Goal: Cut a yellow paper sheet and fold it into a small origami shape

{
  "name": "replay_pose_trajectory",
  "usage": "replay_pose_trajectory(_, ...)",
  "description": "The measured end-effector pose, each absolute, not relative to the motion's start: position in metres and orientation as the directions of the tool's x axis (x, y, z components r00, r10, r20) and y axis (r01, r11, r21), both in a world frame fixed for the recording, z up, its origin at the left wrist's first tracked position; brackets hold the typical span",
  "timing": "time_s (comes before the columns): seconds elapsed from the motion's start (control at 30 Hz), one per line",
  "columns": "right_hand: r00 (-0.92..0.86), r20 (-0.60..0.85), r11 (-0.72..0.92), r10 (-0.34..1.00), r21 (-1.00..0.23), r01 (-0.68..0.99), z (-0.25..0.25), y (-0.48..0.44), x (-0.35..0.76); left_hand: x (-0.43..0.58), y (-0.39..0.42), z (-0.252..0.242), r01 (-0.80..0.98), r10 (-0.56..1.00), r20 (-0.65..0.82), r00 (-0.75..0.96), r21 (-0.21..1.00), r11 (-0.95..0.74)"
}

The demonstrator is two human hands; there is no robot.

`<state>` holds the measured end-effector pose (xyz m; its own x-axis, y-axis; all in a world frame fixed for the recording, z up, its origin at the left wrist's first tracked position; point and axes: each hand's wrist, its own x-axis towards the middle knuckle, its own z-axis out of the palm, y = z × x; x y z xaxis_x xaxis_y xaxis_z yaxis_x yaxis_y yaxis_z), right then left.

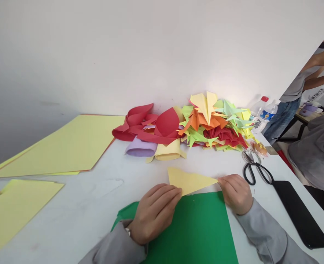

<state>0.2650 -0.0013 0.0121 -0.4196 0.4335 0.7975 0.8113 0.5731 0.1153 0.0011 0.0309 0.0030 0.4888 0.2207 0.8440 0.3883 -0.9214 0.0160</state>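
A folded piece of pale yellow paper (189, 180) is held up between my two hands, above the far edge of a green sheet (197, 223). My left hand (158, 211) pinches its near left corner, the thumb hidden behind the fingers. At the pointed right tip, my right hand (236, 192) grips the paper between thumb and fingertips. Right of that hand, a pair of scissors (251, 167) with black handles lies on the white table (76, 212).
Large yellow sheets (65, 146) and another yellow sheet (21, 216) lie at left. Rolled red paper shapes (166, 123) and a heap of folded paper pieces (206, 124) line the wall. Bottles (269, 112), a black flat case (301, 214) and other people (316, 146) are at right.
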Motion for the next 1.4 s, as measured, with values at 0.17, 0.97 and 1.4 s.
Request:
replay_pose_trajectory(0.17, -0.443, 0.763, 0.547, 0.471, 0.141, 0.825, 0.009, -0.003, 0.266, 0.003, 0.03, 0.005, 0.395, 0.214, 0.854, 0.474, 0.01, -0.919)
replay_pose_trajectory(0.97, -0.594, 0.683, 0.695, 0.426, 0.173, 0.698, 0.008, -0.019, 0.223, 0.025, 0.02, 0.009, 0.337, 0.146, 0.835, 0.53, -0.049, -0.94)
replay_pose_trajectory(1.4, -0.626, 0.67, 0.709, 0.4, 0.207, 0.674, 0.003, -0.021, 0.221, 0.037, 0.006, -0.001, 0.449, 0.208, 0.742, 0.638, -0.139, -0.883)
